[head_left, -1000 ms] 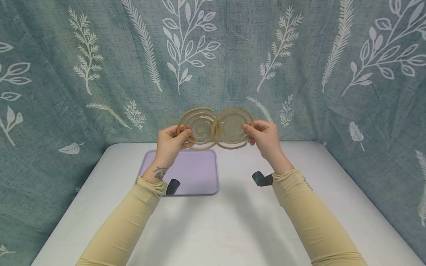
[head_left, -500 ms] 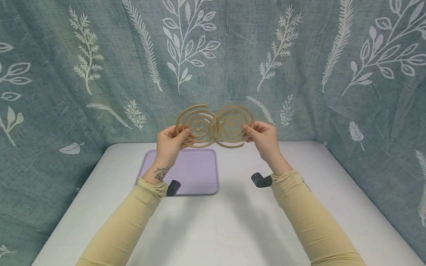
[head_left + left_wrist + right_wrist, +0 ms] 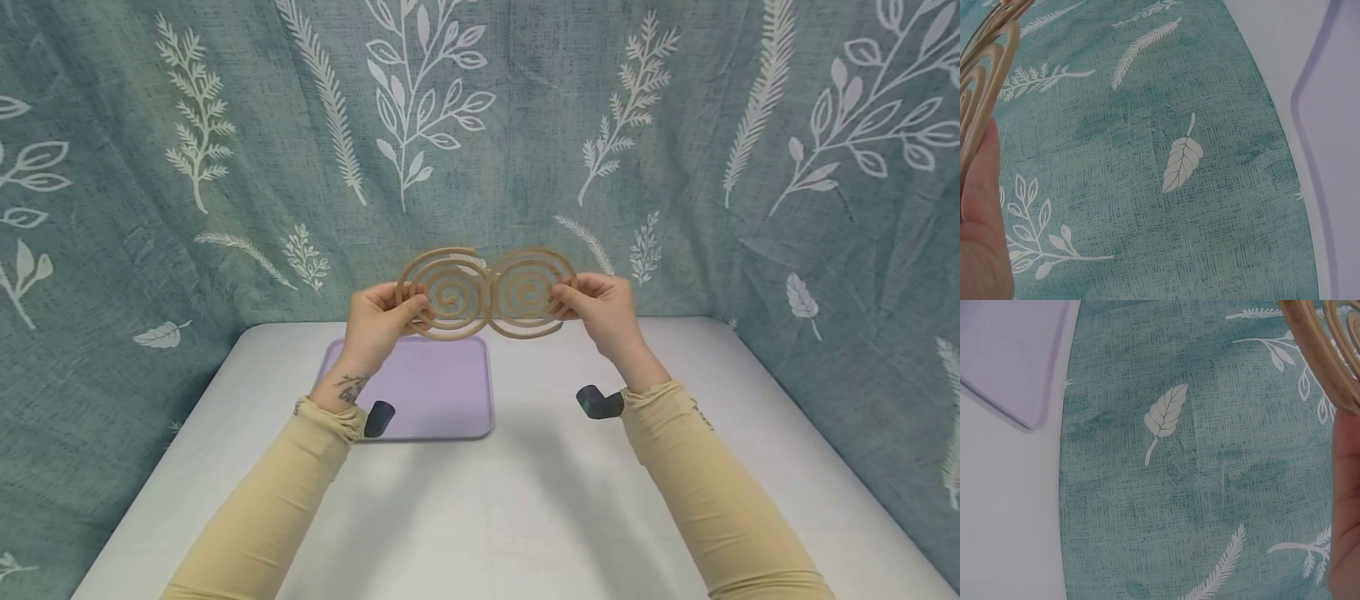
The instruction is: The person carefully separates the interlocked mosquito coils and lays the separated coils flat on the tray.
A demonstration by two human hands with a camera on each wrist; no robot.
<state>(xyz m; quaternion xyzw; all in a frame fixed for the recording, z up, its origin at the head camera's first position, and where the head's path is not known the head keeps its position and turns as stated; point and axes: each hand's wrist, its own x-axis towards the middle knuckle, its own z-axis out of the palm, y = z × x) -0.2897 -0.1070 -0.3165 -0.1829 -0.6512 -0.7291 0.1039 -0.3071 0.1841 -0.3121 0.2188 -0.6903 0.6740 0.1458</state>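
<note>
Two flat tan spiral coils, shaped like mosquito coils, are held up side by side above the far part of the table. My left hand [image 3: 378,321] pinches the outer side of the left spiral coil [image 3: 450,336] between thumb and fingers. On the other side, my right hand [image 3: 603,312] pinches the right spiral coil [image 3: 525,336] by its outer edge. The inner edges of the coils meet in the middle; whether they are joined, I cannot tell. Part of a coil [image 3: 997,69] shows at the left wrist view's edge, and a coil [image 3: 1319,356] in the right wrist view's corner.
A lilac tray [image 3: 450,392] lies on the white table [image 3: 480,517], below and left of the coils. Blue-green cloth [image 3: 525,167] with white leaf prints hangs behind and beside the table. A black wrist camera [image 3: 600,402] sits near each sleeve cuff.
Both hands have shifted slightly outward, left and right. The coils overlapped in the middle earlier and now meet nearly edge to edge. They rose a little and came down again.
</note>
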